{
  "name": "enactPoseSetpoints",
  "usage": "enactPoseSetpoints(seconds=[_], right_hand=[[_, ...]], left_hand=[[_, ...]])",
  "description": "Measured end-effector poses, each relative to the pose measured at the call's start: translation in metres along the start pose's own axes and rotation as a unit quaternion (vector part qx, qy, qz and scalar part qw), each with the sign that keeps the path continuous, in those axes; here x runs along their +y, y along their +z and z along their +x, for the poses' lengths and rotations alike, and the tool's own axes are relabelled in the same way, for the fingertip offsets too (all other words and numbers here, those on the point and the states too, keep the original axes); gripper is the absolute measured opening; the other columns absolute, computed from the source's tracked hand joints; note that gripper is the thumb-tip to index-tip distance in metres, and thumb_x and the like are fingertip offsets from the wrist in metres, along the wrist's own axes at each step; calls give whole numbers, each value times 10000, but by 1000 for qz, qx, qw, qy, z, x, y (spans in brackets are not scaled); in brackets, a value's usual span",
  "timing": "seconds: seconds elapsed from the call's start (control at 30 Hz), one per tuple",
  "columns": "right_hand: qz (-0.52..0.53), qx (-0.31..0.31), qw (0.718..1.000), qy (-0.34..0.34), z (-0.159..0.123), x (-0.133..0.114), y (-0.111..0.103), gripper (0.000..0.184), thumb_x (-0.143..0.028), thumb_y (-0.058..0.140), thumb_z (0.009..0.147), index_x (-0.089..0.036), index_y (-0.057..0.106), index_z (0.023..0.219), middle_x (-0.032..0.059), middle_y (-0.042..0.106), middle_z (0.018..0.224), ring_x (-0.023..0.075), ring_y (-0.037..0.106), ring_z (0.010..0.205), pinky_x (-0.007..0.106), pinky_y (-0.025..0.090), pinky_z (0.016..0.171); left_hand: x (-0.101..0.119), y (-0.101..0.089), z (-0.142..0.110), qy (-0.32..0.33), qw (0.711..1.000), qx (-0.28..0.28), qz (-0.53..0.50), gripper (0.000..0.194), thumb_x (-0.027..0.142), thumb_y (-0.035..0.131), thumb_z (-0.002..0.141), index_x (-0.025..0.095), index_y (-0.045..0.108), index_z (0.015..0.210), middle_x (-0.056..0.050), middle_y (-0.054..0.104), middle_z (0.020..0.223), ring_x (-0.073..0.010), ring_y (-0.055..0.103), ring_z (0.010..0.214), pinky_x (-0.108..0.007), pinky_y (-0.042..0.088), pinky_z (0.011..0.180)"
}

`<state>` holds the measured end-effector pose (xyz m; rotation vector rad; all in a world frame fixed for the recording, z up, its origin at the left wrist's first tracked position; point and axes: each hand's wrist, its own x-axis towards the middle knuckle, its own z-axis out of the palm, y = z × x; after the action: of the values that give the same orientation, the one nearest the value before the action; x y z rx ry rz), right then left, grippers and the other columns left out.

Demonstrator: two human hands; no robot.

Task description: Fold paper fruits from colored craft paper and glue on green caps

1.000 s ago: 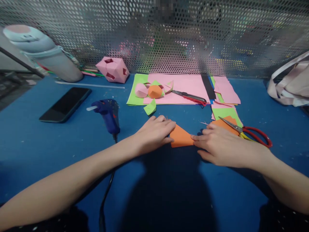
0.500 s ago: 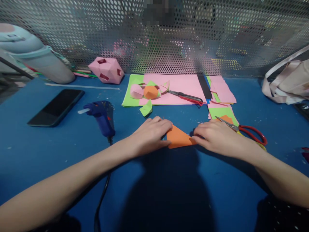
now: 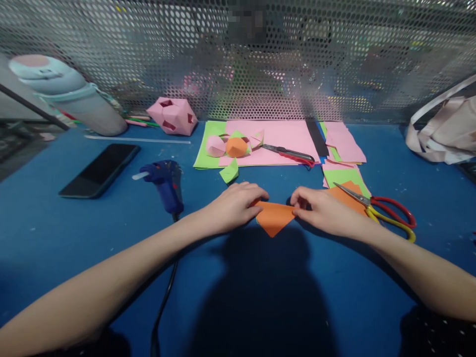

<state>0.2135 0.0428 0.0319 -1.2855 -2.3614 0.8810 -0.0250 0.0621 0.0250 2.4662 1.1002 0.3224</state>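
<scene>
A folded orange paper triangle lies on the blue table, its point towards me. My left hand grips its left corner with curled fingers. My right hand pinches its right corner. Both hands rest on the table surface either side of the paper.
Red and yellow scissors lie on orange and green scraps right of my right hand. A blue glue gun and a phone lie to the left. Pink and green sheets, paper shapes, a utility knife, a pink paper polyhedron and a mesh wall sit behind.
The orange paper has turned: its point now faces me and its long edge runs between my hands. My right hand has shifted to pinch the right corner.
</scene>
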Motion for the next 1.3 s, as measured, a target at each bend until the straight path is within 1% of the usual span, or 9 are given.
enactPoseSetpoints(seconds=[0.1,0.2,0.3,0.37,0.47,0.73,1.0,1.13,1.3], right_hand=[[158,124,980,7,6,2,-3,110,-200,578,806,-185,574,915,13,622,840,126,571,762,253,443,682],[309,211,927,23,11,4,0,224,-266,637,781,-179,571,976,21,627,861,121,586,779,260,474,714],[398,202,894,45,14,5,9,241,-331,613,804,-182,567,987,14,628,824,107,586,715,260,484,688],[403,173,896,68,14,6,16,225,-351,624,791,-179,573,927,3,623,750,107,581,656,257,480,647],[371,152,912,88,13,8,24,204,-376,622,787,-180,569,815,-20,593,637,105,569,581,248,460,595],[277,94,954,71,8,0,23,140,-316,581,806,-184,604,766,-26,582,638,102,563,583,225,424,572],[242,107,961,82,6,0,24,224,-380,574,814,-181,595,715,-17,587,594,115,556,575,231,414,566],[250,89,961,77,7,-2,23,216,-347,539,837,-181,611,720,-15,597,592,114,575,577,234,431,600],[238,65,966,78,5,-5,23,206,-334,532,835,-187,621,722,-17,600,613,116,566,581,236,420,578]], left_hand=[[7,-6,0,-40,989,-14,-142,234,279,466,864,164,670,877,-50,665,814,-181,605,755,-255,438,672],[15,-5,0,-142,934,-31,-327,237,342,491,855,164,643,818,-24,641,607,-165,607,561,-240,438,529],[20,4,0,-199,854,37,-480,210,355,557,826,151,608,838,-55,673,634,-161,624,524,-259,485,541],[23,11,1,-208,805,82,-549,189,341,598,808,155,592,840,-72,693,698,-170,649,587,-282,516,593],[25,18,0,-209,761,83,-608,185,323,636,790,157,597,862,-61,691,733,-175,657,645,-287,523,621],[29,14,1,-163,733,135,-646,193,333,602,826,152,659,793,-13,638,736,-96,578,633,-202,471,644],[37,17,-2,-195,704,199,-653,213,324,679,764,139,598,696,41,536,593,-42,456,500,-146,377,504],[39,14,-2,-173,691,203,-672,189,318,665,781,135,636,820,-1,615,682,-64,524,556,-166,427,546],[35,10,-2,-169,693,216,-667,284,347,624,815,147,638,1016,-107,708,943,-151,641,796,-219,482,666]])
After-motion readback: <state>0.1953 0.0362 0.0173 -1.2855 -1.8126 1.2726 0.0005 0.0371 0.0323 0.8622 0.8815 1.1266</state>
